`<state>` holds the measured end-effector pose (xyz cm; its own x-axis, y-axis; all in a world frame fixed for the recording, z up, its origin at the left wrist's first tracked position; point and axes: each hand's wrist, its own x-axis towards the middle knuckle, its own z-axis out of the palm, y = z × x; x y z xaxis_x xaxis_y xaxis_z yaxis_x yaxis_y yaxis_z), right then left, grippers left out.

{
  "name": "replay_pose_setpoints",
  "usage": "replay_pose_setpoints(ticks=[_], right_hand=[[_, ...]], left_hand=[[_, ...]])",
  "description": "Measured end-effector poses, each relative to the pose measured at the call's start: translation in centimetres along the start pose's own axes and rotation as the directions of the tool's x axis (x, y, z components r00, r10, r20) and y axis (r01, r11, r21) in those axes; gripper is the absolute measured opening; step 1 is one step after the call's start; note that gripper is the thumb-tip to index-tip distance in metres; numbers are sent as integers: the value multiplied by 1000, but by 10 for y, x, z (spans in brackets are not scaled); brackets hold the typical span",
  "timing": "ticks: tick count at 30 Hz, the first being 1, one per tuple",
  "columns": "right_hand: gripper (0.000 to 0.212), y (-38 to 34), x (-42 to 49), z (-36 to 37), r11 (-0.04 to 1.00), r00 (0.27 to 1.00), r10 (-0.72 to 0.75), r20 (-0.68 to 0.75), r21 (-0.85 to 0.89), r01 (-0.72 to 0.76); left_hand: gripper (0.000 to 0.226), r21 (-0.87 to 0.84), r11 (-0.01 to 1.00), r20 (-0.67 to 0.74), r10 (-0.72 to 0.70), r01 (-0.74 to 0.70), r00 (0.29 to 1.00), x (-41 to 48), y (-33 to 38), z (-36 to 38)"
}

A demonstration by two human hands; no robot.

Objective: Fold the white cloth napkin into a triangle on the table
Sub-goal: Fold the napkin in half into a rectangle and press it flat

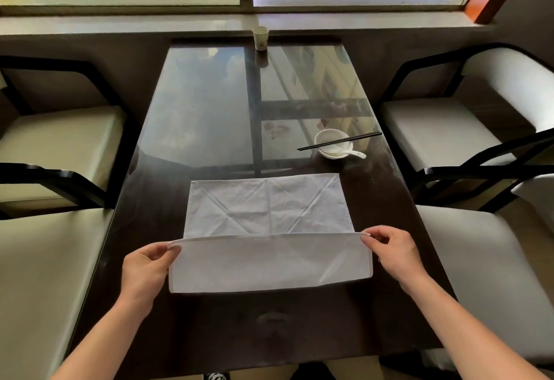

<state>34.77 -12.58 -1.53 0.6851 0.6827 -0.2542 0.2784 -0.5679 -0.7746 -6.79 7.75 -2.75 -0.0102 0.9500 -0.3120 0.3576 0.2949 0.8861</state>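
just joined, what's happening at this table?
A person is folding a white napkin on the dark table. The left hand and right hand each pinch a near corner, lifting the near edge over toward the far edge. No triangle yet. A bowl with chopsticks sits beyond, untouched.

I'm seeing matt, creased white cloth in the napkin (269, 208), lying on the glossy, mirror-smooth dark table (209, 109).

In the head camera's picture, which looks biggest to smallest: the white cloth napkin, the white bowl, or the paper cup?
1. White cloth napkin, by far the largest.
2. White ceramic bowl.
3. Small paper cup, which looks smallest, but it stands farthest from the camera, so its true rank against the bowl is unsure.
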Motion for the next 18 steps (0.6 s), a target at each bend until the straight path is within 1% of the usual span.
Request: replay_pose_setpoints(ticks=[4,7,10,13,18], right_hand=[[16,-23,34,3,998,999,-52,6,-25,53],[10,-39,62,6,996,997,-70,12,-48,71],[7,-53,89,11,991,996,-85,11,-104,86],[1,-60,115,19,981,996,-84,-3,-175,82],[12,-66,146,33,949,996,-86,-30,-307,72]], left_hand=[[6,2,1000,-16,-17,17,1000,30,14,13],[7,5,1000,-21,-31,31,999,51,22,22],[11,3,999,-45,-45,45,998,72,29,32],[9,-7,997,-70,-73,72,995,93,34,38],[10,14,996,-71,-88,89,994,120,39,49]])
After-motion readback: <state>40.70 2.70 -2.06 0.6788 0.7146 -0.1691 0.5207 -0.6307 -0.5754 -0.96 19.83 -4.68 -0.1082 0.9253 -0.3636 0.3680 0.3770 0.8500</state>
